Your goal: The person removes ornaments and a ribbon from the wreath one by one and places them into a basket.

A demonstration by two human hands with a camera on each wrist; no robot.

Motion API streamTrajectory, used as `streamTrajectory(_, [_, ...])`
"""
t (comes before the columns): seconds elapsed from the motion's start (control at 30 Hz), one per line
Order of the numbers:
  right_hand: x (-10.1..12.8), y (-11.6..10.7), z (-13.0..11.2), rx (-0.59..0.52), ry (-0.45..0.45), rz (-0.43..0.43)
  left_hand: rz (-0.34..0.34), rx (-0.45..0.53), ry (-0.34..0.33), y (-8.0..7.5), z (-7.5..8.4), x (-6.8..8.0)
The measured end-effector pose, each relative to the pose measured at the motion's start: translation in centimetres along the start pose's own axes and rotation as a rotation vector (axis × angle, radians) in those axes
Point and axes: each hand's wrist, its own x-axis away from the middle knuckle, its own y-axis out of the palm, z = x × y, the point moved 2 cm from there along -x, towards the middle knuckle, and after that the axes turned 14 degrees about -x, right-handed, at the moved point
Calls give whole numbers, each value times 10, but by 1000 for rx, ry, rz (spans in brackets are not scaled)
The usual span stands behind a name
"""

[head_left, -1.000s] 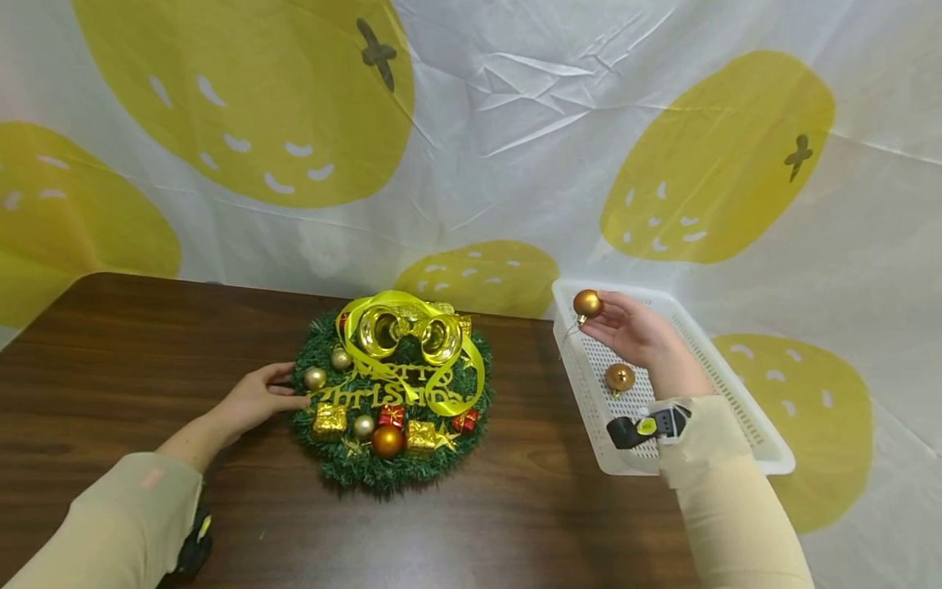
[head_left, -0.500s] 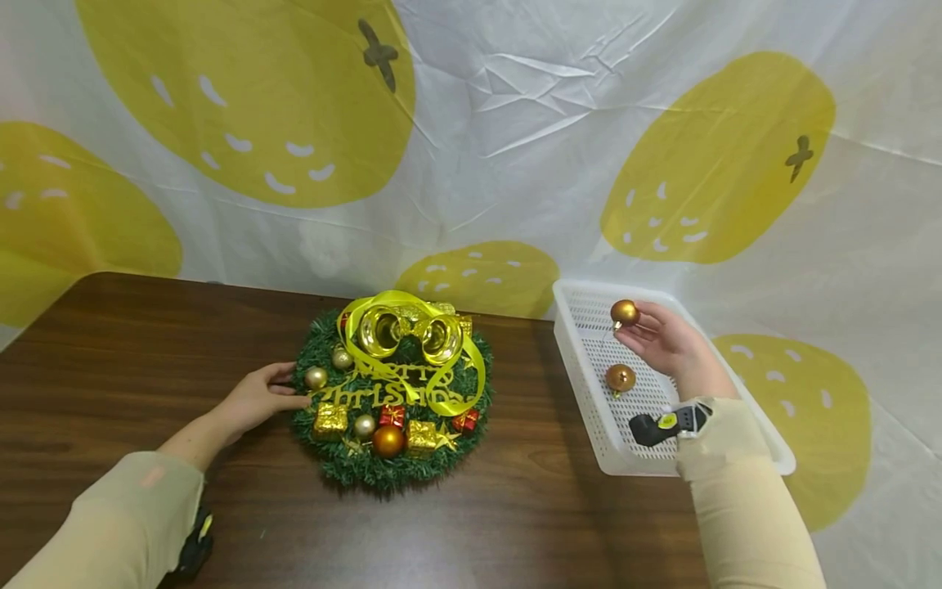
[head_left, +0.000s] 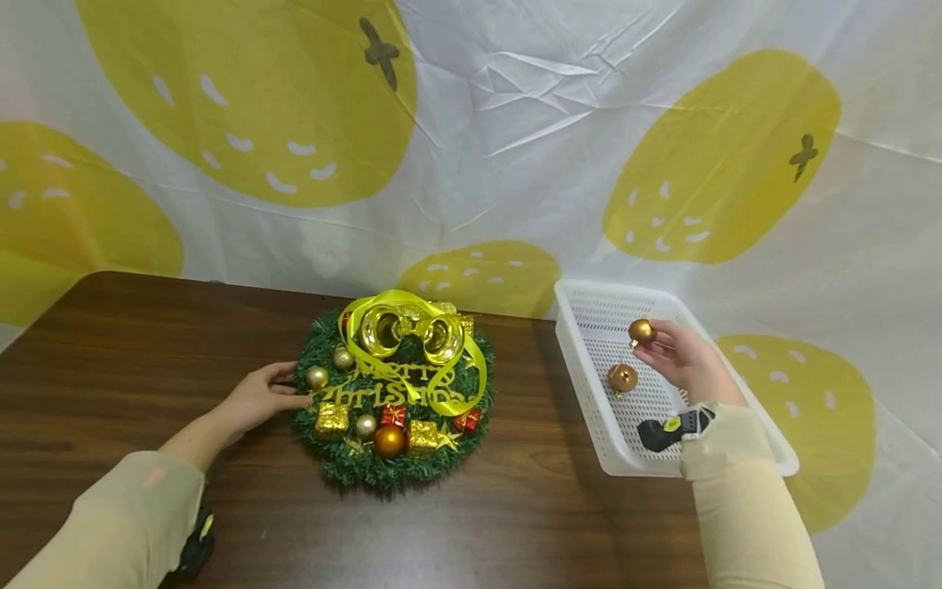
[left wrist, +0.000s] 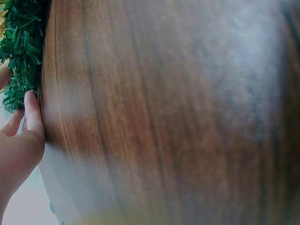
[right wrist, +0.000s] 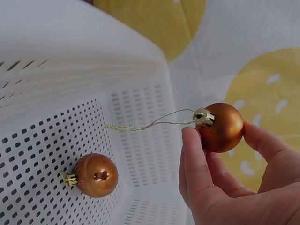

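Observation:
My right hand [head_left: 680,357] pinches a matte copper-gold Christmas bauble [right wrist: 221,127] between thumb and fingers, over the white basket [head_left: 585,384]. From its gold cap a thin cord loop hangs out to the left in the right wrist view. A second, shinier bauble [right wrist: 96,175] lies on the basket floor below. My left hand [head_left: 253,401] holds the left edge of a green Christmas wreath [head_left: 383,478]. In the left wrist view, the fingertips [left wrist: 33,105] are right at the wreath's edge. Gold bells [head_left: 443,339], yellow ribbon, small gift boxes, baubles and "Merry Christmas" lettering decorate the wreath.
The wreath and basket stand on a brown wooden table [head_left: 530,507], the basket to the wreath's right. Behind the table hangs a white cloth [head_left: 500,180] with large yellow fruit prints. The basket has perforated walls.
My right hand has moved right and toward me with the bauble, from the basket's left rim to over its middle, and seems lower. The left hand and wreath stay put.

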Motion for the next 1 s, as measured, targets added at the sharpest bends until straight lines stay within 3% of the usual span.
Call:
streamTrajectory(0.17, [1, -5, 2, 29, -1, 66, -2, 5, 5, 0, 1, 0])
streamTrajectory(0.57, [8, -14, 11, 154, -28, 115, -6, 3, 8, 0, 1, 0])
streamTrajectory(0.8, [10, -14, 12, 171, -39, 127, -6, 5, 10, 0, 0, 0])
streamTrajectory(1.0, [2, -15, 13, 175, -28, 199, -7, 7, 11, -1, 0, 0])
